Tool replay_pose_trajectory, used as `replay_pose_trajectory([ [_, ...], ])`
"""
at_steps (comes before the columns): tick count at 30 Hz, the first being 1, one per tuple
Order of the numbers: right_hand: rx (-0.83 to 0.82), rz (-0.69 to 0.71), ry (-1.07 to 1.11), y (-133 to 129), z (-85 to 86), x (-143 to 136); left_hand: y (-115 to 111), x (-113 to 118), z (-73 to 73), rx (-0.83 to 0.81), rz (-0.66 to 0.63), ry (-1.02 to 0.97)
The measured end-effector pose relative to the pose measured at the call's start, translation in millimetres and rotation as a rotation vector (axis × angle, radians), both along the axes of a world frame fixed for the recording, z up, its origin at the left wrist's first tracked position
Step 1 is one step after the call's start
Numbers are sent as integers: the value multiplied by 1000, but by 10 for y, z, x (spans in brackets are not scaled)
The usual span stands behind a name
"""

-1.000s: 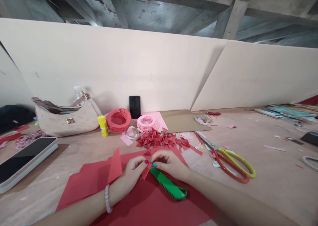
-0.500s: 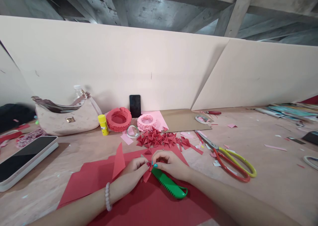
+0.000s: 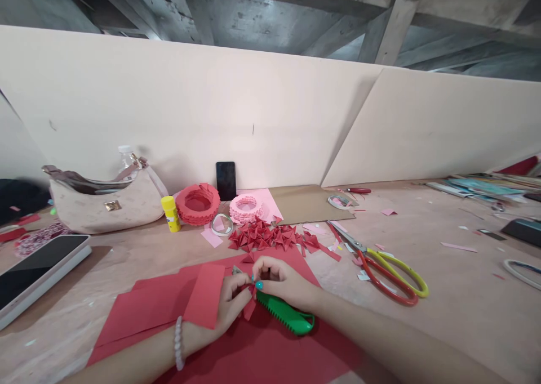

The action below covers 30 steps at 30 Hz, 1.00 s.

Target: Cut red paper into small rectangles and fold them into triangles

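Pinched closed between fingertips, a small folded strip of red paper (image 3: 249,309) is held by both hands of a person at a worktable, the left hand (image 3: 232,304) and the right hand (image 3: 285,285) nearly meeting above a spread of large red paper sheets (image 3: 253,358). Thumbs and forefingers leave little gap, and the fingers partly hide the strip. A flat red paper rectangle (image 3: 205,295) tilts up beside the left hand; whether that hand also grips it cannot be told. A pale beaded bracelet (image 3: 178,344) circles the left wrist. Just below the right hand, a green plastic cutter with a ridged edge (image 3: 285,315) lies on the sheets. Beyond the hands sits a pile of small folded red paper triangles (image 3: 262,237), with a red paper ring (image 3: 198,219) and a smaller pink paper ring (image 3: 245,217) behind it. A yellow glue stick (image 3: 171,214) stands left of the red ring, while open scissors with red and yellow handles (image 3: 368,253) lie to the right.
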State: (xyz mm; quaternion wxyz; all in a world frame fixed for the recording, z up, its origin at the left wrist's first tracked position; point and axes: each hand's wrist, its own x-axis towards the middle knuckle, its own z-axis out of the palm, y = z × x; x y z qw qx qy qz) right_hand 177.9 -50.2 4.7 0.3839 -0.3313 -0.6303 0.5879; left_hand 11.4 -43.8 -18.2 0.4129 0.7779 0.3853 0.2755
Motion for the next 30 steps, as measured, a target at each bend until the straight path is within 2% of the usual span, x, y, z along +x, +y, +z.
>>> replay_pose_trajectory([
  [4,-35,49,33,30,-33,31,10,2,-29,-58,-3,-74],
  [6,-35,64,51,56,-56,55,-5,15,37,-142,14,-122],
  [8,-10,67,52,84,-69,81,-27,26,148,-256,90,-154],
  [10,38,72,14,106,-70,106,-40,32,245,-354,83,-180],
  [13,87,93,-58,114,-57,126,-13,43,250,-427,61,-263],
  [15,86,104,-63,100,-51,119,28,56,156,-394,61,-332],
  [18,54,92,-31,65,-53,83,80,72,-4,-215,131,-396],
  [20,45,60,-4,44,-53,53,91,69,-51,-188,110,-392],
  [23,53,27,38,26,-47,24,72,43,-34,-211,34,-308],
  [26,83,2,16,29,-47,23,43,25,-11,-167,-3,-352],
  [28,112,-18,-18,34,-52,28,29,30,-9,-124,-8,-356],
  [30,112,-23,-35,35,-58,28,21,40,-3,-101,61,-298],
])
